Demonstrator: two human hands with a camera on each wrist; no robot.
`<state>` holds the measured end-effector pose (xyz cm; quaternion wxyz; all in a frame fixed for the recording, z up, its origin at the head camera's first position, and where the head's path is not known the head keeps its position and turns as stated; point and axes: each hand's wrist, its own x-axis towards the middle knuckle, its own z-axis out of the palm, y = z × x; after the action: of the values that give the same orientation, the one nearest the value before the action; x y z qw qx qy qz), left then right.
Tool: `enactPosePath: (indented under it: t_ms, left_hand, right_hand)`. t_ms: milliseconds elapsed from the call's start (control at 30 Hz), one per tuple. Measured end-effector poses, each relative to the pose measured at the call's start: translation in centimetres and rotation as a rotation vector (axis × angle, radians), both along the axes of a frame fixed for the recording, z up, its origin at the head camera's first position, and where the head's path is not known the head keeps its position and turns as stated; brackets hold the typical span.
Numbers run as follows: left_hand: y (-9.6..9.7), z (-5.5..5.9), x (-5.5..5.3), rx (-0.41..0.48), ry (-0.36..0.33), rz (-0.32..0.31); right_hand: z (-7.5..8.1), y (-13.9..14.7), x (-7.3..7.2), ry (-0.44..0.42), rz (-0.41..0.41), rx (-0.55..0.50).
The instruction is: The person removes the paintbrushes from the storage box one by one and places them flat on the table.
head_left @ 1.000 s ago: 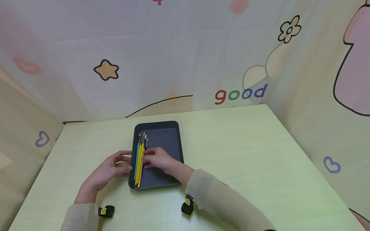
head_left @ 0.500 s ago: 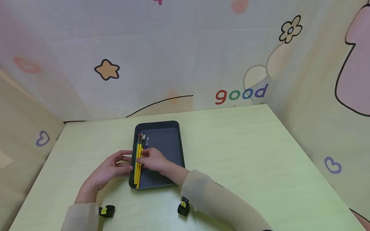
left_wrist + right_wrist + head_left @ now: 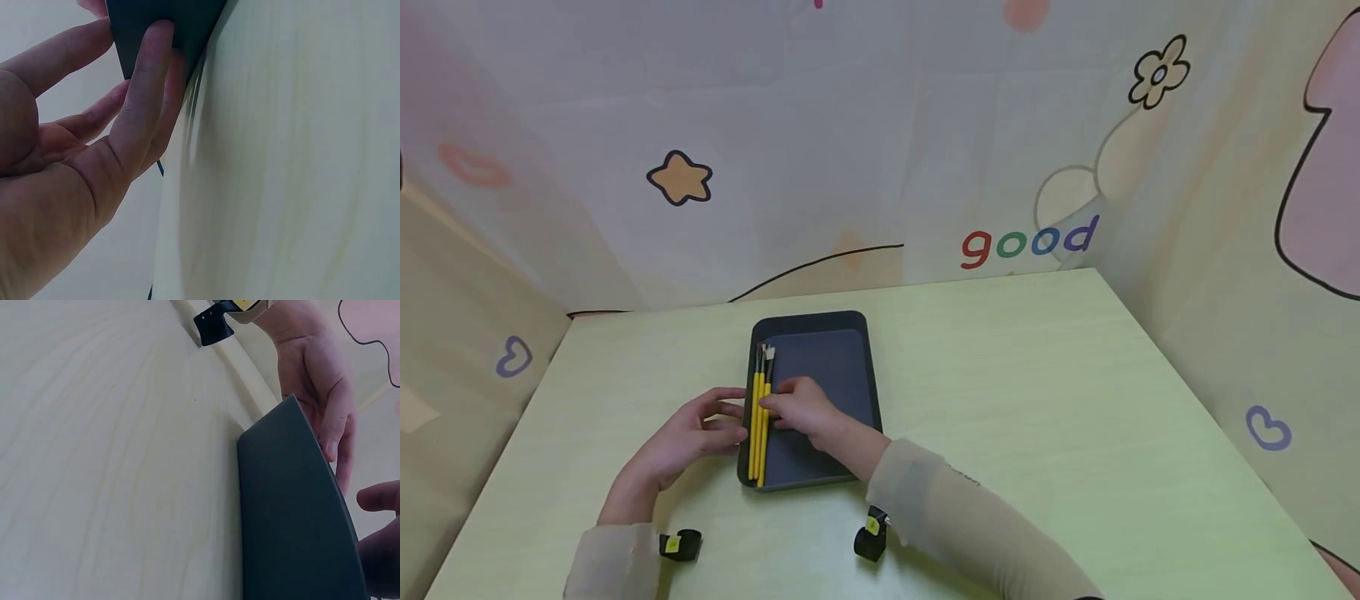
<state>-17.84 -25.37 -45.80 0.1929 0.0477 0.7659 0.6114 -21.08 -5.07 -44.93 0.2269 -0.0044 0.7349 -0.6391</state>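
Note:
In the head view, several paintbrushes [image 3: 760,429] with yellow handles lie side by side along the left inner wall of a dark grey tray [image 3: 820,482], bristles toward the far end. My right hand [image 3: 805,410] reaches over the tray, thumb and fingertips at the right side of the brushes; its lower fingertips are hidden. In the right wrist view, its thumb and a finger [image 3: 380,497] stand apart. My left hand [image 3: 688,433] touches the tray's outer left wall with extended fingers. The left wrist view shows a fingertip [image 3: 159,37] against that dark wall.
The tray stands on a pale green table [image 3: 1015,392]. A printed curtain [image 3: 820,158] encloses the back and sides. Black wrist-camera mounts [image 3: 681,545] hang by both sleeves, close over the tabletop.
My right hand has moved left, then slightly back right. The brushes are drawn closer together at the left wall. Teal and dark blue handles seen earlier are hidden now. The left hand stays put.

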Motion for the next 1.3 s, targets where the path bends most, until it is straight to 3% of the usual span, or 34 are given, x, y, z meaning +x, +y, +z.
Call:
enactPosePath:
  t_ms: [500, 800, 1133, 1300]
  left_hand:
    - [0.0, 0.0, 0.1, 0.006, -0.001, 0.004]
    - [0.0, 0.1, 0.1, -0.004, -0.008, 0.011]
    - [0.0, -0.2, 0.2, 0.010, -0.024, 0.022]
    - [0.0, -0.1, 0.1, 0.010, -0.016, 0.018]
  right_hand:
    - [-0.8, 0.0, -0.3, -0.007, 0.119, -0.047]
    - [-1.2, 0.0, 0.0, -0.003, 0.081, -0.056]
    - [-0.9, 1.3, -0.2, 0.044, 0.071, 0.054]
    - [-0.5, 2.2, -0.6, 0.058, 0.062, 0.045]
